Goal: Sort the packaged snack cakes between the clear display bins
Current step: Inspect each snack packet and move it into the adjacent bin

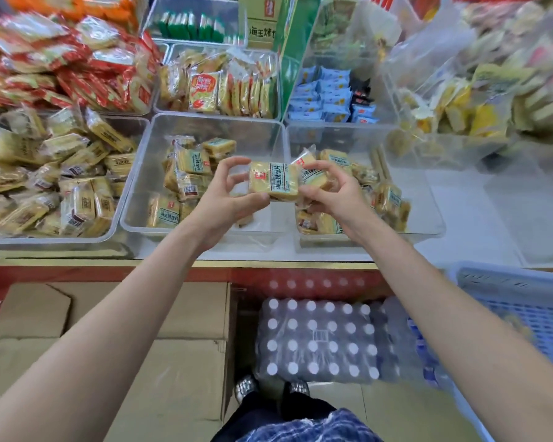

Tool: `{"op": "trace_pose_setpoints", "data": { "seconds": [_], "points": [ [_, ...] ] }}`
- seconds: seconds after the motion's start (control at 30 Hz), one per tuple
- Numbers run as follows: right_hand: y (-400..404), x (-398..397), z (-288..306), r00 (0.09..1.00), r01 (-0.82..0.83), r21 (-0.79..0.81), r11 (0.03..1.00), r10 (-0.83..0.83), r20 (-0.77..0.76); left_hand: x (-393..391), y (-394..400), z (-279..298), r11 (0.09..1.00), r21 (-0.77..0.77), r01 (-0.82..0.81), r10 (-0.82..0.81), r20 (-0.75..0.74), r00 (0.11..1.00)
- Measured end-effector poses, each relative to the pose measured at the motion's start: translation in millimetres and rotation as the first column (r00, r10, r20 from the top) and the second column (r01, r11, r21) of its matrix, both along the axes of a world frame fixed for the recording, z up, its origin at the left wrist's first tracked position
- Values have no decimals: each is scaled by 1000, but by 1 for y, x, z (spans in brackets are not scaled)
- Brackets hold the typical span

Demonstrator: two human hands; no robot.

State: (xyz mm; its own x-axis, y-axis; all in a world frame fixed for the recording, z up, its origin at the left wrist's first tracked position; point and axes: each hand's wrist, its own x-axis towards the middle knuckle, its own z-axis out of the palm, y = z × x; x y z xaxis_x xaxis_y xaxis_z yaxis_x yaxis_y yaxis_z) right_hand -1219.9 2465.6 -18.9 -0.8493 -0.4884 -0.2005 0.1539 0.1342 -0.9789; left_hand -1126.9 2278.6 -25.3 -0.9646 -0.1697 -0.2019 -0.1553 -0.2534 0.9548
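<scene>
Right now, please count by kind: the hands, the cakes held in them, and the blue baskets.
hands: 2, the left hand and the right hand
held cakes: 2, one in each hand
blue basket: 1
total: 5

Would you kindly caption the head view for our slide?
Both hands, left hand and right hand, hold one snack cake above two clear bins.

Below the hands, brown cardboard boxes (pixel 160 339) sit left of a shrink-wrapped pack of white-capped water bottles (pixel 316 342); a blue plastic slatted crate (pixel 524 311) stands right.
</scene>
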Motion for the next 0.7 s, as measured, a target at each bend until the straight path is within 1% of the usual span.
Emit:
{"op": "trace_pose_setpoints", "data": {
  "seconds": [0.07,0.17,0.2,0.3,0.37,0.47,0.53,0.6,0.7],
  "points": [
    [4,0,1,999,8,-35,999,-10,-45,-1,7,4,994,110,-19,21,-17,1000],
    [9,1,0,997,20,-78,997,-25,-72,-1,15,7,991,128,-40,45,-38,998],
    [11,1,0,998,33,-110,993,-38,-44,-1,16,6,990,135,-45,51,-40,998],
    [19,2,0,987,98,-247,964,-64,145,-2,16,4,988,148,-40,46,-39,998],
    [25,1,0,971,131,-282,950,-66,228,-2,14,4,990,140,-19,25,-37,999],
    [33,-1,-2,954,89,-327,941,14,298,-3,15,9,997,59,51,-49,-33,998],
    [36,-1,-2,943,77,-340,937,43,330,-5,17,13,996,34,80,-79,-28,996],
    [39,-1,-3,945,74,-319,945,36,326,-7,17,14,996,62,67,-66,-22,998],
    [38,1,-1,963,21,-247,969,47,266,-12,19,12,993,113,-22,21,9,1000]
  ]
}}
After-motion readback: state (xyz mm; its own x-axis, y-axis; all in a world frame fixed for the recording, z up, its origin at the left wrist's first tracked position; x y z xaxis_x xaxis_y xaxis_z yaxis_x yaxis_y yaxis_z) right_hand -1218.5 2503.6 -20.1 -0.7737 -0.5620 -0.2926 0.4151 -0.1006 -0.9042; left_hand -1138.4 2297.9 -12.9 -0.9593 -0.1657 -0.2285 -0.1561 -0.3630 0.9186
